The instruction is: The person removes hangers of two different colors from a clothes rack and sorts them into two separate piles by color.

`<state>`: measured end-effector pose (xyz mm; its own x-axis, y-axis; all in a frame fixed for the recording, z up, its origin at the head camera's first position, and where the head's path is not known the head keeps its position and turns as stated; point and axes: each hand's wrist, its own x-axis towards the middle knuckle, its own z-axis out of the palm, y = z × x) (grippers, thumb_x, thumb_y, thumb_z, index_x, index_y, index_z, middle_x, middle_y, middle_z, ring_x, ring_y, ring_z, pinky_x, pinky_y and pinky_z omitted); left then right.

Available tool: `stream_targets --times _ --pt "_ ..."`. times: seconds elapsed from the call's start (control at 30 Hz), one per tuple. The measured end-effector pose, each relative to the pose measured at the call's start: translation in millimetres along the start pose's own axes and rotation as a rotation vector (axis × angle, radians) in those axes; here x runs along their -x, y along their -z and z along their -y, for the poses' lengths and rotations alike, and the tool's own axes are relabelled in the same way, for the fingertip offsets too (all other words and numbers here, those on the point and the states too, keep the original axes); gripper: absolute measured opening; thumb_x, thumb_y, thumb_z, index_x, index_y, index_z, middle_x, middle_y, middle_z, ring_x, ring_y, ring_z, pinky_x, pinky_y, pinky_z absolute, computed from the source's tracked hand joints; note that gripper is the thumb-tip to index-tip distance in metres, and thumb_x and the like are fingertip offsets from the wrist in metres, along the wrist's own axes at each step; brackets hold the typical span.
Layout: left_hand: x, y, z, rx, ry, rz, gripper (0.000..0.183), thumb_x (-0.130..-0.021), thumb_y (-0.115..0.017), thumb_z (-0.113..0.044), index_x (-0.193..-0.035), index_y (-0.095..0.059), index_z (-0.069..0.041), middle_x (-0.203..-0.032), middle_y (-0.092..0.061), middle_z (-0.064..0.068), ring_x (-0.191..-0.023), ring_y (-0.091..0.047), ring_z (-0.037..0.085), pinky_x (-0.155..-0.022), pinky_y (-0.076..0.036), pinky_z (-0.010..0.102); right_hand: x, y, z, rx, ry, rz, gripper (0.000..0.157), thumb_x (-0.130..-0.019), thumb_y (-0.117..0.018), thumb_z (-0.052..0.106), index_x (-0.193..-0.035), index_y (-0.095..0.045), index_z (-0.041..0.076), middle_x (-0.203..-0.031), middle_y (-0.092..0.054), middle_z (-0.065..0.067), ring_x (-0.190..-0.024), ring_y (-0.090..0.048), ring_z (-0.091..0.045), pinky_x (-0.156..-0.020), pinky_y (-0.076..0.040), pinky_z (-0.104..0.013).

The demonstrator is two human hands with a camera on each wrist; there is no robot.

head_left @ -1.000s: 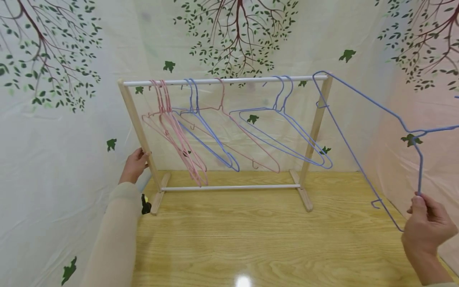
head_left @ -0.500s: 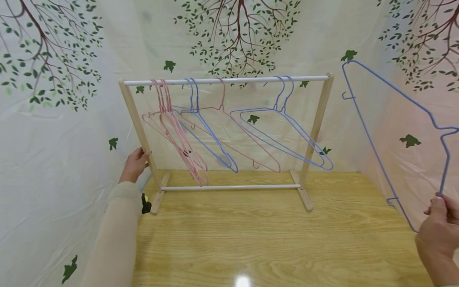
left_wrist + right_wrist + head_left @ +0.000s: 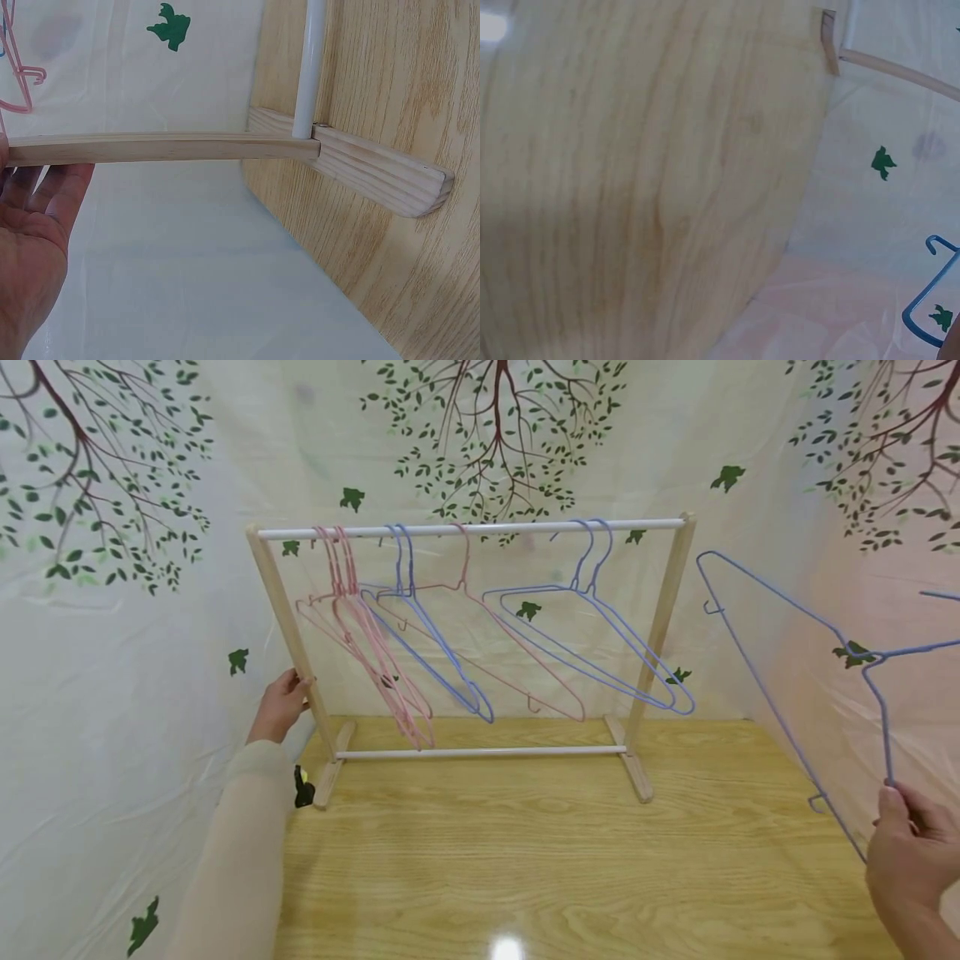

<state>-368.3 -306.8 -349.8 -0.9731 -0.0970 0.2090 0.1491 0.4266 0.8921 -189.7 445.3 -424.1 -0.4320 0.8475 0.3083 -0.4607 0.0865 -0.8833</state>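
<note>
In the head view my right hand (image 3: 911, 847) pinches one shoulder of a blue hanger (image 3: 887, 727), held sideways in the air right of the rack, its hook pointing right and partly out of frame. The right wrist view catches only an end of this hanger (image 3: 922, 296) beside a sliver of hand. My left hand (image 3: 280, 706) grips the rack's left wooden post (image 3: 279, 610); in the left wrist view its fingers (image 3: 69, 191) lie against that post. Along the white top bar (image 3: 517, 528) hang several pink hangers (image 3: 351, 564) and several blue ones (image 3: 411, 564).
The rack's wooden feet (image 3: 636, 777) stand on a wood-grain table (image 3: 487, 860), joined by a white lower bar (image 3: 487, 752). A small black and yellow object (image 3: 303, 787) lies by the left foot. Leaf-patterned cloth (image 3: 720, 610) encloses the back and sides.
The blue hanger in my right hand first swung right and turned, then came down and partly back left, its hook end showing again. My left hand has stayed on the post.
</note>
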Motion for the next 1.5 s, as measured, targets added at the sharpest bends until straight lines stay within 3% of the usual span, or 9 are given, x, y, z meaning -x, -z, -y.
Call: stream_targets --times 0.2,0.4,0.73,0.9,1.03,1.23,1.3,1.4,1.5 --pt "0.7 0.8 -0.3 -0.002 -0.003 0.001 0.053 -0.11 -0.035 -0.023 -0.155 -0.024 0.003 -0.148 -0.038 0.032 -0.135 -0.037 0.045 -0.11 -0.036 0.056 1.0 6.3 -6.1 0.14 0.007 0.038 0.019 -0.09 -0.068 0.003 -0.098 -0.08 0.015 -0.074 -0.064 0.018 -0.053 -0.053 0.007 -0.048 -0.039 -0.003" --pt "0.2 0.7 -0.3 -0.005 0.012 0.002 0.054 -0.11 -0.035 -0.024 -0.155 -0.024 0.002 -0.149 -0.037 0.031 -0.136 -0.037 0.044 -0.11 -0.036 0.055 3.7 12.9 -12.3 0.235 0.012 0.078 0.016 -0.09 -0.069 0.005 -0.097 -0.081 0.014 -0.07 -0.065 0.023 -0.053 -0.053 0.01 -0.047 -0.04 -0.003" --pt "3.2 -1.7 -0.2 0.001 0.003 -0.005 0.054 -0.11 -0.036 -0.025 -0.155 -0.024 0.002 -0.148 -0.037 0.032 -0.136 -0.036 0.044 -0.109 -0.036 0.056 9.6 30.8 -27.3 0.425 0.003 0.177 0.017 -0.09 -0.071 0.008 -0.091 -0.081 0.022 -0.067 -0.062 0.031 -0.057 -0.054 0.013 -0.052 -0.041 -0.001" --pt "6.7 -2.5 -1.6 0.001 0.004 -0.011 0.054 -0.11 -0.036 -0.025 -0.155 -0.024 0.002 -0.149 -0.037 0.031 -0.136 -0.036 0.044 -0.11 -0.036 0.056 6.2 38.2 -32.3 0.536 -0.085 0.275 0.024 -0.092 -0.071 0.014 -0.081 -0.078 0.035 -0.065 -0.059 0.035 -0.06 -0.053 0.016 -0.051 -0.04 -0.003" --pt "11.0 -3.4 -3.6 -0.004 -0.003 -0.015 0.053 -0.11 -0.035 -0.024 -0.154 -0.025 0.004 -0.149 -0.037 0.032 -0.136 -0.036 0.045 -0.109 -0.036 0.057 3.4 43.6 -38.1 0.568 -0.076 0.388 0.023 -0.092 -0.072 0.018 -0.081 -0.078 0.036 -0.068 -0.06 0.037 -0.062 -0.054 0.016 -0.051 -0.041 -0.004" --pt "10.8 -4.5 -3.5 -0.008 -0.006 -0.014 0.052 -0.11 -0.035 -0.024 -0.152 -0.028 0.005 -0.148 -0.037 0.033 -0.136 -0.037 0.045 -0.109 -0.035 0.058 -3.5 52.5 -45.6 0.689 -0.126 0.599 0.018 -0.096 -0.066 0.035 -0.083 -0.073 0.046 -0.072 -0.06 0.036 -0.062 -0.056 0.004 -0.051 -0.047 -0.016" --pt "11.1 -4.4 -3.6 -0.003 -0.004 -0.012 0.052 -0.11 -0.035 -0.024 -0.152 -0.028 0.005 -0.148 -0.037 0.033 -0.136 -0.037 0.045 -0.11 -0.035 0.058 -8.3 51.7 -48.1 0.771 -0.127 0.621 0.016 -0.097 -0.064 0.04 -0.087 -0.077 0.039 -0.073 -0.06 0.033 -0.065 -0.053 0.009 -0.054 -0.046 -0.018" --pt "11.3 -3.8 -3.6 -0.004 -0.001 -0.004 0.053 -0.11 -0.035 -0.025 -0.153 -0.026 0.005 -0.149 -0.036 0.032 -0.136 -0.037 0.045 -0.11 -0.035 0.058 -14.5 47.5 -51.4 0.902 -0.067 0.643 0.033 -0.099 -0.059 0.041 -0.102 -0.08 0.016 -0.082 -0.073 0.009 -0.085 -0.067 -0.014 -0.07 -0.051 -0.033" --pt "11.2 -3.2 -2.9 -0.004 -0.002 0.006 0.054 -0.11 -0.034 -0.025 -0.154 -0.024 0.004 -0.15 -0.035 0.032 -0.136 -0.036 0.046 -0.11 -0.034 0.058 -19.5 43.6 -55.8 1.005 0.03 0.658 0.048 -0.101 -0.055 0.037 -0.113 -0.069 -0.007 -0.096 -0.074 -0.016 -0.101 -0.062 -0.044 -0.076 -0.048 -0.047"
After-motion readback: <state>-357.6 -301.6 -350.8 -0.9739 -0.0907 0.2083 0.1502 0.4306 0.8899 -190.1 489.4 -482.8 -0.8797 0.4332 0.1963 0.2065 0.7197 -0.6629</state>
